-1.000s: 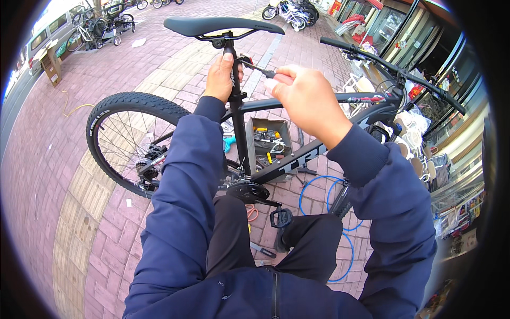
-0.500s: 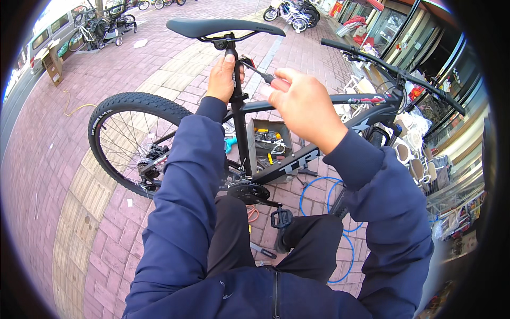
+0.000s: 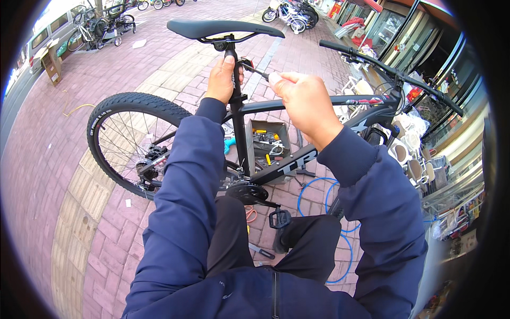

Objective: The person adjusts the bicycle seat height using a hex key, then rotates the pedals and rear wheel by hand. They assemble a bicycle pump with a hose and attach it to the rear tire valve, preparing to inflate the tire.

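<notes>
My left hand (image 3: 221,78) is closed around the upper seatpost (image 3: 230,53) of a black bicycle, below the dark saddle (image 3: 223,26). A small red rear reflector (image 3: 246,63) on a bracket sits beside that hand, on the post's right. My right hand (image 3: 305,103) pinches the handle of a screwdriver (image 3: 257,69), whose thin shaft reaches to the bracket; my fingers hide most of the handle. Where exactly its tip sits is too small to tell.
The frame (image 3: 281,170), rear wheel (image 3: 101,146) and handlebar (image 3: 388,66) surround my arms. An open toolbox (image 3: 271,138) lies behind the frame, blue cable (image 3: 348,255) by my legs. White items (image 3: 411,149) crowd the shopfront; parked bikes (image 3: 93,29) and a cardboard box (image 3: 51,66) stand back left.
My right hand has shifted and turned on the screwdriver; its thumb has risen since half a second ago and now covers the handle. My left hand stays on the seatpost.
</notes>
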A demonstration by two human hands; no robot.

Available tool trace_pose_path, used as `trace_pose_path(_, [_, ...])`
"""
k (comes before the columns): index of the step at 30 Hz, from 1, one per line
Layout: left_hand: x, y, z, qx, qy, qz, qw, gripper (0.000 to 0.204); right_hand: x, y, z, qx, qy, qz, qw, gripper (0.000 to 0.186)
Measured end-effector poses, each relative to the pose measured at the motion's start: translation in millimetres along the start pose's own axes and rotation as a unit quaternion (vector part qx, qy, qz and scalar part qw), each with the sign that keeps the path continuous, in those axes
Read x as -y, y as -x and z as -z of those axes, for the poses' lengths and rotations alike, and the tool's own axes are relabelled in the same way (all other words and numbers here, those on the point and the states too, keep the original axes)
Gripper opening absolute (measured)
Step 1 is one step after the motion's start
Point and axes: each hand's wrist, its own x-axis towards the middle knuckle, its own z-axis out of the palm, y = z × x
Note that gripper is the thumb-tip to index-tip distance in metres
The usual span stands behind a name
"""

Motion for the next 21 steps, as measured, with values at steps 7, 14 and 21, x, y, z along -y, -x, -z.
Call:
trace_pose_path(7, [-0.3,1.5,3.3,0.01,-0.03,-0.01,0.999,0.049,5.9,7.2,14.2,-0.011,0.494,0.241,0.835,0.024])
trace_pose_path(14, [1.7,-0.4,4.8,0.015,-0.039,-0.014,0.999,0.051,-6.8,-5.8,2.0,-0.064,0.134,0.129,0.98,0.027])
trace_pose_path(21, [3.5,0.1,5.2,0.006,-0.033,-0.014,0.999,0.05,7.2,8.6,9.8,-0.06,0.438,0.212,0.872,0.031])
